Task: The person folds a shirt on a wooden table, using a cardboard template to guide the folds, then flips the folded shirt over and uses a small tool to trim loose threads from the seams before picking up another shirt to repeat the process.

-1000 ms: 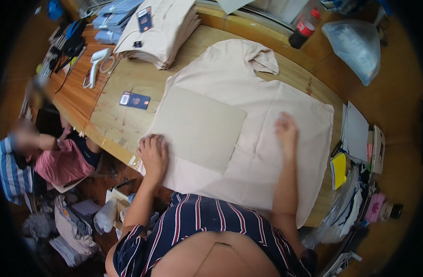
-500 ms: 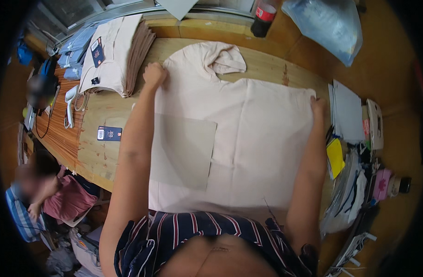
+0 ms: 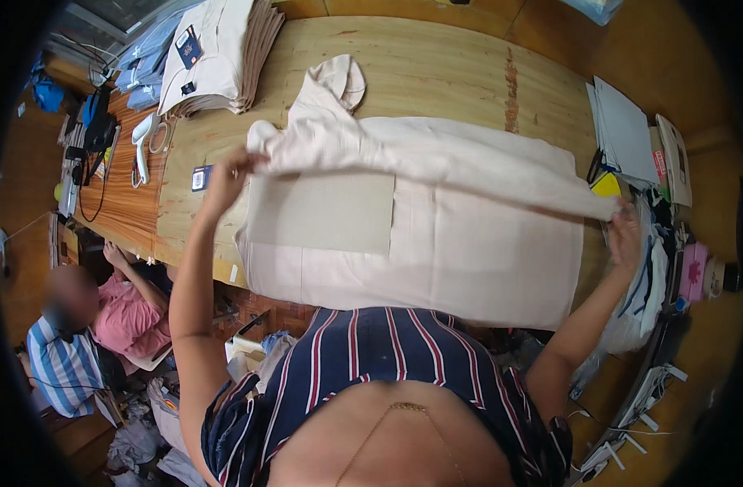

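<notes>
A pale pink shirt (image 3: 501, 243) lies across the wooden table in front of me, its far edge gathered in a long fold toward me. My left hand (image 3: 232, 174) pinches this fold at its left end, near the shoulder. At the other end, beyond the table's right part, my right hand (image 3: 624, 239) grips the fold's corner with bent fingers. A grey rectangular board (image 3: 323, 215) lies on the shirt's left half, its far edge covered by the folded cloth. The collar part (image 3: 335, 85) sticks out on the far side, twisted and bunched.
Folded pink shirts (image 3: 213, 61) are stacked at the far left, beside blue ones (image 3: 144, 69). A dark tag (image 3: 201, 178) and a white tagging gun (image 3: 143, 146) lie left. Papers (image 3: 631, 126) and bagged items line the right edge. Another person (image 3: 128, 312) sits at lower left.
Both hands have come toward me and spread apart, bringing the shirt's far edge over the board. The collar has turned and bunched. The view has shifted too.
</notes>
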The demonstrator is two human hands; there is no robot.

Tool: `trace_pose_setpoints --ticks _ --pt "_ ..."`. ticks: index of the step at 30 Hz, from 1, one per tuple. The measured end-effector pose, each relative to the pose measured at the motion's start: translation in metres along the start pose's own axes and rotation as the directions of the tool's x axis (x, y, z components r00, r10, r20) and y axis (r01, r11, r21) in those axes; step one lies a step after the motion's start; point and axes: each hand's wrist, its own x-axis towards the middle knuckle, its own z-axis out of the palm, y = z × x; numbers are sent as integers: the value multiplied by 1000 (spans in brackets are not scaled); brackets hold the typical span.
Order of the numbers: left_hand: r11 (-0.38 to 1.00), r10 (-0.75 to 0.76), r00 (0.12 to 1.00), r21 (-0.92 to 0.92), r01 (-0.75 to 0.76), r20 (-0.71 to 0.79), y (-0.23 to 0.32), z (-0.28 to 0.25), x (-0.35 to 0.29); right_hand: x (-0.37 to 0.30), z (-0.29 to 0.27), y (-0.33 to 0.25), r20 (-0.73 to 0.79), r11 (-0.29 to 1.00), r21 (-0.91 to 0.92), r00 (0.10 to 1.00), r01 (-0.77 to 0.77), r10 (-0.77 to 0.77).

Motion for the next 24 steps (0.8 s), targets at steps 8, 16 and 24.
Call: trace_pose_setpoints --ticks 8,16,24 --pt "936 -217 961 -316 155 -172 -24 81 -63 -34 22 34 -130 953 -288 990 -97 61" --pt "933 -224 891 -350 79 -396 -14 94 -65 -103 12 15 -267 880 -472 959 -45 -95" --pt "955 177 964 273 -119 -196 -45 61 -55 -126 20 10 -337 807 -562 941 -178 -28"
